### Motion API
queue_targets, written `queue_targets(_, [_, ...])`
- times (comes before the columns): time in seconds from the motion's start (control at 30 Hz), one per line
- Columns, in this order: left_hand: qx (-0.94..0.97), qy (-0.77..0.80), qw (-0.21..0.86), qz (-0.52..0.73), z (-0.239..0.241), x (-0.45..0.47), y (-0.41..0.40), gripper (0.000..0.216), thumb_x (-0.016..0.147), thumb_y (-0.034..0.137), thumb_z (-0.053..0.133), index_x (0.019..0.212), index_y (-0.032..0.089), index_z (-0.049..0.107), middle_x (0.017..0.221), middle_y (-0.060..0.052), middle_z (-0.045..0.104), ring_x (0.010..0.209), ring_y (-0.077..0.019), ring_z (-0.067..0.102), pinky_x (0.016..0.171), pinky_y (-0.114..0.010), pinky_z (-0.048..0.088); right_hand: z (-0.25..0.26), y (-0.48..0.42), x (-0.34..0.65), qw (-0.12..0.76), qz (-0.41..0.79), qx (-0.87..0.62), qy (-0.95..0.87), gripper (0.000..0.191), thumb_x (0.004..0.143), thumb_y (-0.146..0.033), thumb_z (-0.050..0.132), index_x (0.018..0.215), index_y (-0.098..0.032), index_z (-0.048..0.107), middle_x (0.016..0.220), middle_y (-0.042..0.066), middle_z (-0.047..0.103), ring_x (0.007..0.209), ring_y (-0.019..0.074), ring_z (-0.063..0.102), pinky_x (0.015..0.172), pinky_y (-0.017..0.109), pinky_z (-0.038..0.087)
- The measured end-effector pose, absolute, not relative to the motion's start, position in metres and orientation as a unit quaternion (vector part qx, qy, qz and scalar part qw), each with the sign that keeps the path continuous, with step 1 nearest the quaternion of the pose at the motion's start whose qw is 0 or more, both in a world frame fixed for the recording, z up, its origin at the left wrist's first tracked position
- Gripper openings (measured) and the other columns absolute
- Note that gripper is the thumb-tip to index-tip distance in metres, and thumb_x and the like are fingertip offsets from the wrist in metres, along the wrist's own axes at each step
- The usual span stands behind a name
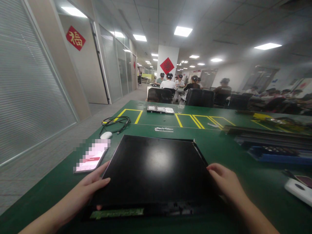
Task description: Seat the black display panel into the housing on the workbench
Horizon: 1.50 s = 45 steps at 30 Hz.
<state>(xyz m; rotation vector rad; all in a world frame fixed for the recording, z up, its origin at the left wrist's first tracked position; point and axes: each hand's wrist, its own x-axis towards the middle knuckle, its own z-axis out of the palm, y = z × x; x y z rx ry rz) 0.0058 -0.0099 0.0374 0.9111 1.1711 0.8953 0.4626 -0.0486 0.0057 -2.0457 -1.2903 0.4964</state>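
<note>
A large flat black panel [156,172] with a glossy light patch lies in front of me, above a dark frame or case on the table. A strip of green circuit board [117,213] shows along its near side. My left hand [97,180] grips the panel's left edge, thumb on top and fingers partly hidden beneath. On the opposite edge, my right hand [225,178] is closed, its fingertips at the rim and partly out of sight. Beside my left hand rests a phone [94,159] with a lit screen.
A white mouse [106,135] and a coiled black cable [115,123] lie at the left of the green table [63,191]. Hard drives [160,110] stand beyond the panel. Dark metal parts [263,136], a blue tray [273,153] and a white device [298,190] are on the right.
</note>
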Motion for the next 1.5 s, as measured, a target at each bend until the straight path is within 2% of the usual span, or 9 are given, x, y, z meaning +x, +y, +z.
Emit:
queue_targets(0.17, [0.412,0.508,0.647,0.392,0.033,0.003,-0.007,0.105,0.071,0.027,0.085,0.157,0.026,0.026,0.074,-0.002,0.079,0.043,-0.0156,0.063,0.034,-0.022,0.052,0.007,-0.05,0.463,0.331,0.182,-0.778,-0.502,0.027,0.078,-0.042,0.054,0.084,-0.025,0.074,0.073,0.002,0.076,0.06,0.0211,0.067,0.051,0.03,0.049])
queue_targets(0.27, [0.421,0.495,0.653,0.389,0.027,0.001,-0.004,0.107,0.071,0.031,0.086,0.158,0.025,0.023,0.075,-0.002,0.079,0.043,-0.016,0.064,0.034,-0.023,0.052,0.007,-0.05,0.463,0.326,0.176,-0.778,-0.507,0.026,0.078,-0.041,0.054,0.084,-0.026,0.074,0.077,0.001,0.076,0.066,0.0217,0.069,0.056,0.03,0.05])
queue_targets(0.43, [0.431,0.491,0.656,0.379,0.02,-0.003,0.0,0.103,0.071,0.036,0.086,0.156,0.029,0.027,0.077,-0.001,0.079,0.043,-0.0166,0.066,0.034,-0.023,0.053,0.007,-0.048,0.463,0.321,0.159,-0.779,-0.515,0.025,0.077,-0.04,0.053,0.081,-0.026,0.074,0.081,0.001,0.077,0.077,0.0227,0.071,0.068,0.032,0.052])
queue_targets(0.7, [0.448,0.493,0.644,0.376,0.018,-0.004,0.002,0.101,0.075,0.034,0.083,0.157,0.025,0.023,0.072,-0.002,0.079,0.045,-0.0182,0.067,0.036,-0.024,0.054,0.0,-0.046,0.467,0.329,0.15,-0.771,-0.524,0.026,0.076,-0.041,0.054,0.082,-0.026,0.074,0.082,0.001,0.078,0.078,0.0235,0.071,0.07,0.032,0.051])
queue_targets(0.9, [0.437,0.483,0.657,0.38,0.021,-0.003,0.0,0.097,0.076,0.032,0.083,0.155,0.03,0.026,0.091,-0.004,0.081,0.047,-0.0178,0.069,0.038,-0.026,0.055,0.002,-0.047,0.465,0.33,0.166,-0.772,-0.517,0.026,0.077,-0.042,0.055,0.083,-0.026,0.074,0.081,0.001,0.078,0.075,0.0227,0.071,0.067,0.031,0.051])
queue_targets(1.07, [0.435,0.485,0.656,0.382,0.023,-0.003,-0.001,0.102,0.073,0.032,0.085,0.156,0.027,0.025,0.077,-0.001,0.079,0.047,-0.0195,0.069,0.037,-0.026,0.055,0.005,-0.048,0.462,0.336,0.165,-0.769,-0.518,0.025,0.076,-0.041,0.055,0.082,-0.026,0.074,0.081,0.001,0.078,0.075,0.0228,0.071,0.066,0.031,0.052])
queue_targets(1.27, [0.436,0.473,0.664,0.382,0.025,-0.001,-0.001,0.098,0.076,0.03,0.083,0.156,0.03,0.026,0.091,-0.005,0.081,0.048,-0.0186,0.07,0.039,-0.027,0.055,0.006,-0.048,0.462,0.334,0.16,-0.764,-0.529,0.025,0.078,-0.04,0.055,0.082,-0.026,0.074,0.083,0.001,0.078,0.079,0.0241,0.071,0.072,0.033,0.052])
queue_targets(1.5, [0.416,0.498,0.656,0.385,0.03,0.0,-0.002,0.103,0.074,0.028,0.084,0.157,0.029,0.024,0.082,-0.002,0.08,0.05,-0.0204,0.071,0.038,-0.027,0.055,0.005,-0.05,0.461,0.338,0.173,-0.768,-0.516,0.025,0.077,-0.041,0.055,0.083,-0.026,0.074,0.079,0.001,0.077,0.075,0.0236,0.071,0.064,0.031,0.052])
